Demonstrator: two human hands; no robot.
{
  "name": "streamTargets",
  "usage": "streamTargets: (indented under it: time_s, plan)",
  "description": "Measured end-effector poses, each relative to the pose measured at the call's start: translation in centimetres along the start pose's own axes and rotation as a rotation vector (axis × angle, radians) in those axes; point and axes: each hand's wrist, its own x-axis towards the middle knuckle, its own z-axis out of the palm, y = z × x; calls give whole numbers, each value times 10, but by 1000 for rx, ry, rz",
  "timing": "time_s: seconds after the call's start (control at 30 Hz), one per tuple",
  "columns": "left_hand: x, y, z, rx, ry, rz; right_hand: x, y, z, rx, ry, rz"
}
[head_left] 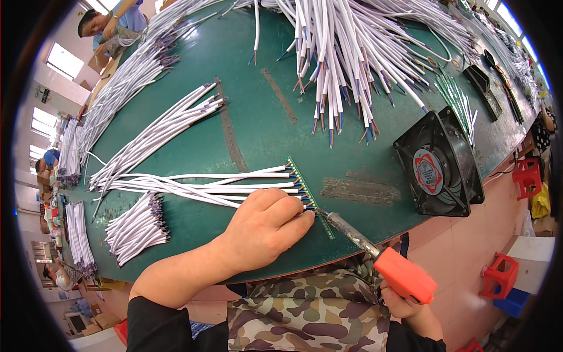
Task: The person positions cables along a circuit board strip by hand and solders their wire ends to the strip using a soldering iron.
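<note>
My left hand [267, 226] is closed, its thumb and fingertips pinching the end of a white cable against a narrow green circuit board strip [327, 230]. Several white cables [240, 189] run from the left to this strip, their coloured wire ends at its edge. In my right hand [403, 306] is a soldering iron [406, 276] with a red handle. Its metal tip touches or nearly touches the strip, just right of my left fingertips. The exact contact is too small to tell.
A black fan [431, 170] stands upright at the table's right edge. Large white cable bundles [334, 53] cover the far side; a short cable bundle [138, 229] lies at left. Green strips [457, 97] lie behind the fan. A person [114, 26] sits at the far left.
</note>
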Motion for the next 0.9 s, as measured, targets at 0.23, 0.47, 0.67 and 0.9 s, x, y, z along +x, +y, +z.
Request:
streamTargets:
  time_s: [0.23, 0.47, 0.67, 0.9]
  plan:
    - [1, 1, -1, 4, -13, -7, 20, -10, -6, 20, -5, -59]
    - [2, 1, 0, 9, -19, -4, 28, -20, 5, 5, 116, 67]
    - [1, 1, -1, 7, -25, -8, 25, -16, 7, 0, 172, 13]
    - [2, 2, 0, 7, -19, -3, 27, -16, 5, -64, 126, -14]
